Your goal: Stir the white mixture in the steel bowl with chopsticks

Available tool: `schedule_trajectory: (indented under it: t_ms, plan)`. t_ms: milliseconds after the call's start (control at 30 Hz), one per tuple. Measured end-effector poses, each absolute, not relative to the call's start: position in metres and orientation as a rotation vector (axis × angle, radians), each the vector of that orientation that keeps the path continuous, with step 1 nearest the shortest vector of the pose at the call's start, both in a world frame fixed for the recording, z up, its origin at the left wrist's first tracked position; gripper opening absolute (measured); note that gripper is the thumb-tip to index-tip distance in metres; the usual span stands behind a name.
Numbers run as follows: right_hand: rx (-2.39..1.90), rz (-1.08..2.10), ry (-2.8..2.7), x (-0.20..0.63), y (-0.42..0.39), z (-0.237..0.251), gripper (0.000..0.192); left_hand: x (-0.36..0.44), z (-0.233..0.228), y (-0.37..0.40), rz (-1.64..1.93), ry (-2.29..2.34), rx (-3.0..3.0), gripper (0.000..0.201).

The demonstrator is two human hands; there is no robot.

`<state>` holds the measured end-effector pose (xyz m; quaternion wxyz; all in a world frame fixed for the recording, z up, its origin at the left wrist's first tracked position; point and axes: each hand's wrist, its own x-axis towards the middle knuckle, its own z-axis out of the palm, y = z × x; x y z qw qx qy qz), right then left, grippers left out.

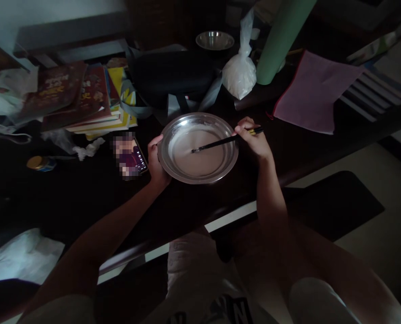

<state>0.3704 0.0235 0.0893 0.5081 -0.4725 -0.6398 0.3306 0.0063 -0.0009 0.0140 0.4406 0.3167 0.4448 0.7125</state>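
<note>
A round stainless steel bowl (232,164) sits near the front of the dark table, with a pale, smooth liquid mixture (200,163) inside. My left hand (156,159) grips its left rim, thumb on the edge and fingers around the outside. In my right hand (252,138), closed at the bowl's right side, are black chopsticks (217,143) with gold markings near the top end. They slant down to the left, and their tips touch the mixture near the bowl's middle. Whether the chopsticks' tips are together or apart is hard to see in the dim light.
Left of the bowl lies a lit phone (131,157), with stacked books (95,101) and a small jar (41,163) beyond. Behind stand a tied bag of white powder (240,74), a second metal bowl (215,40) and a green cylinder (281,40). A pink mesh cloth (313,92) lies right.
</note>
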Motion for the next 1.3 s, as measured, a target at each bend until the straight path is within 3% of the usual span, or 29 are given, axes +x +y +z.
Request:
schedule_trajectory:
  t_ms: [267, 533, 800, 1000, 1133, 1300]
  plan:
    - [-1.149, 0.804, -1.557, 0.37, 0.023, 0.089, 0.077, 0.001, 0.012, 0.0, 1.725, 1.115, 0.803, 0.04]
    - [-1.177, 0.83, -1.523, 0.37, 0.023, 0.089, 0.059, 0.006, 0.017, -0.001, 1.741, 1.136, 0.754, 0.037]
    - [-1.149, 0.825, -1.503, 0.37, 0.023, 0.086, 0.074, 0.002, 0.014, -0.001, 1.713, 1.144, 0.848, 0.04]
    - [-1.185, 0.789, -1.488, 0.37, 0.024, 0.088, 0.061, -0.002, 0.007, 0.001, 1.717, 1.177, 0.915, 0.045]
    - [-1.169, 0.835, -1.513, 0.369, 0.024, 0.088, 0.063, -0.002, 0.006, 0.001, 1.732, 1.185, 0.9, 0.051]
    - [-1.198, 0.778, -1.488, 0.369, 0.024, 0.09, 0.062, -0.002, 0.005, 0.001, 1.723, 1.168, 0.929, 0.045]
